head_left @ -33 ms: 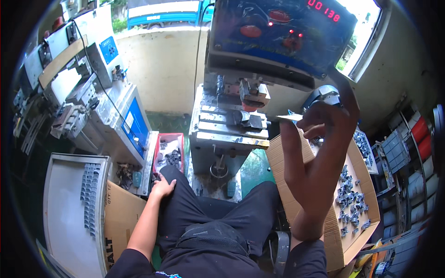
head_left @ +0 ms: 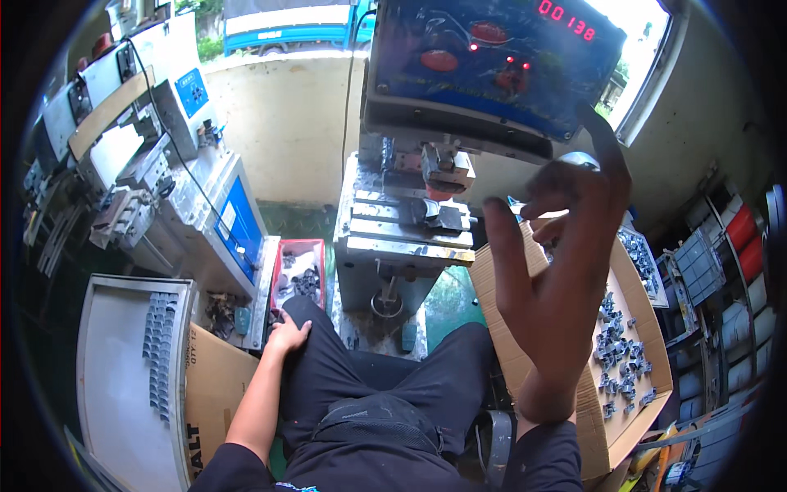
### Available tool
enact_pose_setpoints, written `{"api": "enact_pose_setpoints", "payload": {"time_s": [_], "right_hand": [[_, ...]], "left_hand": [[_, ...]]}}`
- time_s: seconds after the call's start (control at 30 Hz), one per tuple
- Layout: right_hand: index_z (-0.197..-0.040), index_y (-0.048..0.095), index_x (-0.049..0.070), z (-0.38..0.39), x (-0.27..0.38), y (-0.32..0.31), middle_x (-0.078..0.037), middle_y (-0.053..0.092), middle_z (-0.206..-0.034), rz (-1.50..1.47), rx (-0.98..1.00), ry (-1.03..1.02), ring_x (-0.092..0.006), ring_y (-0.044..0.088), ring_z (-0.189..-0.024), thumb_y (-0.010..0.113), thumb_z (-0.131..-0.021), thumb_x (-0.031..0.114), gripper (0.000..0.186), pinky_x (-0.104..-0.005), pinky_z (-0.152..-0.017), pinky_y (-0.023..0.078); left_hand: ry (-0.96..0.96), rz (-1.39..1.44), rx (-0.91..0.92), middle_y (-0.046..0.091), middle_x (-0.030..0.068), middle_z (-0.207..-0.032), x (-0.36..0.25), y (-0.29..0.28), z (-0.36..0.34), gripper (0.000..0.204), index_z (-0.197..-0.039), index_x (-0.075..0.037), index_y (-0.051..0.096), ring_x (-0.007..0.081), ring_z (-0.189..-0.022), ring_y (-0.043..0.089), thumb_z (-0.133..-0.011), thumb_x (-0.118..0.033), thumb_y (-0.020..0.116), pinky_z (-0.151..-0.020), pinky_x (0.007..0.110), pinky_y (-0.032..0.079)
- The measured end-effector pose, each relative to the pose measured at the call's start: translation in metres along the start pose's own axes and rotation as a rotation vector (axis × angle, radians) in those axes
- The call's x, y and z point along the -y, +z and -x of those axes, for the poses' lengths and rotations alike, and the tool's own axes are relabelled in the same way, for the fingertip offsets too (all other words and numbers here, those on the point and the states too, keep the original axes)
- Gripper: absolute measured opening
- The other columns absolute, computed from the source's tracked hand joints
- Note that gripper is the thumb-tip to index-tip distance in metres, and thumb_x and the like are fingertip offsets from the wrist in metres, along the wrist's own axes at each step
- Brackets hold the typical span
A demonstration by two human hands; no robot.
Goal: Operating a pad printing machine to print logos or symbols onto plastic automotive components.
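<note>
Nearest, the wearer sits with dark trousers spread across the lower middle and a black waist bag at the lap. The left hand rests beside the left knee, fingers bent downward; whether they grip anything cannot be told.

The right hand is lifted high and looks released: thumb and fingers stand apart, the index finger pointing up in front of the lower right corner of a blue control panel. Whether that fingertip touches the panel cannot be told.

Under and beyond the right forearm sits a cardboard box with small grey metal parts strewn in it. On the far left, a white tray bears overlapping rows of curved grey pieces, next to a brown carton. A red bin of dark and grey parts lies just past the left knee.

Straight ahead stands the press. On its slotted bed, below the tool head, sit a small curved piece and a dark block. The panel hangs above, its red lights lit.

Farther left is another machine with blue panels; right, a crowded rack. Beyond the pale wall, a blue truck shows outdoors.
</note>
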State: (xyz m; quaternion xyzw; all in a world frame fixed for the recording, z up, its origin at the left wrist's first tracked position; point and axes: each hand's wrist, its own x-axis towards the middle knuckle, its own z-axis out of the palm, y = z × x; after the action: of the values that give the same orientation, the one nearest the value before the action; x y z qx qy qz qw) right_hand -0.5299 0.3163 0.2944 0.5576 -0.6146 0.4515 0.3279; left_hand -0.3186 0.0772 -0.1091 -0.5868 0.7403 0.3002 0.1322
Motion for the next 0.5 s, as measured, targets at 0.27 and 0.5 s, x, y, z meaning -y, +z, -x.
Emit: {"api": "enact_pose_setpoints", "payload": {"time_s": [0.27,0.5], "right_hand": [[-0.118,0.046,0.004,-0.025,-0.006,0.012,-0.013,0.051,-0.109,0.149,-0.018,-0.038,-0.0179,0.058,-0.07,0.072,-0.083,0.016,0.046,-0.0313,-0.054,0.046],[-0.119,0.045,0.005,-0.024,-0.007,0.022,-0.018,0.049,-0.122,0.309,0.072,-0.024,-0.0306,0.068,-0.085,0.069,-0.085,0.022,0.045,-0.0416,-0.066,0.057]], "left_hand": [[-0.006,-0.009,0.028,0.026,0.0472,-0.137,-0.01,-0.009,0.003,0.107,-0.148,0.004,-0.006,0.0517,-0.123,0.045,-0.086,-0.065,0.047,-0.106,0.047,0.037],[-0.019,0.003,0.053,0.024,0.047,-0.138,-0.007,-0.013,0.009,0.106,-0.147,0.004,-0.007,0.0519,-0.124,0.043,-0.087,-0.064,0.047,-0.107,0.047,0.036]]}}
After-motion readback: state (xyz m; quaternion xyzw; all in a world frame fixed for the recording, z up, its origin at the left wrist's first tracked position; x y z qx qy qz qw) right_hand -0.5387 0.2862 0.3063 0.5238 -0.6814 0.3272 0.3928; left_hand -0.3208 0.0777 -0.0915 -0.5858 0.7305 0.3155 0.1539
